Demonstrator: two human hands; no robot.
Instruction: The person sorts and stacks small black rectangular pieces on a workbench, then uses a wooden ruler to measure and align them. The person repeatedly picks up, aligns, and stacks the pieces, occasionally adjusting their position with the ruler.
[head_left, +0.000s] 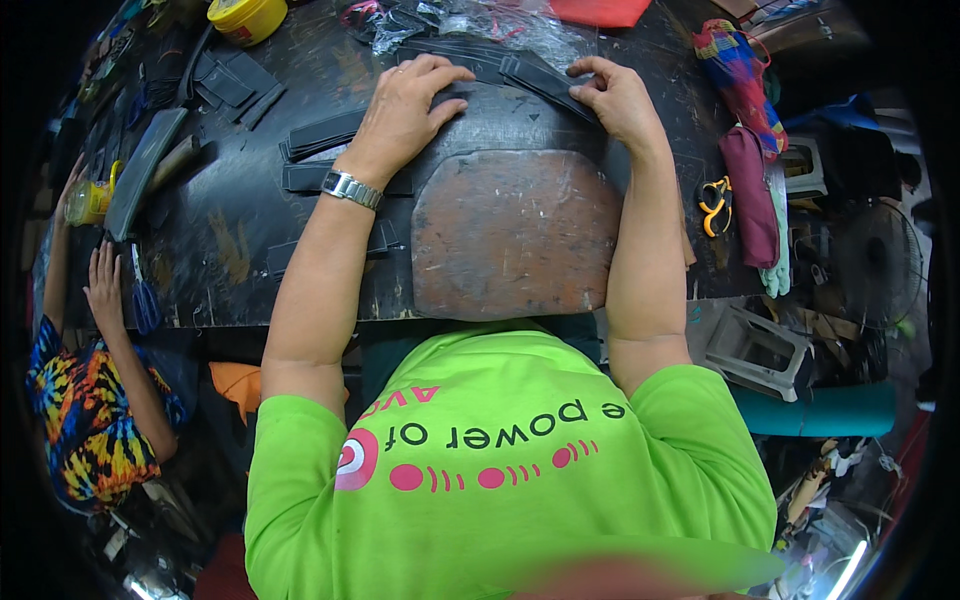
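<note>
A dark, scuffed worktop (240,250) is filling most of the view, with a worn reddish-brown cutting board (515,235) lying at its near edge. Beyond the board, a long black strip (520,70) is stretching across between both hands. The left hand (405,105) is pressing flat on it, fingers spread, gripping nothing; the right hand (615,95) is pinching its far end between thumb and fingers. By my judgement the aligning is only beginning: roughly four small stacks of black cut pieces (320,135) are waiting at the left. One yellow tub (247,17) is sitting far back.
</note>
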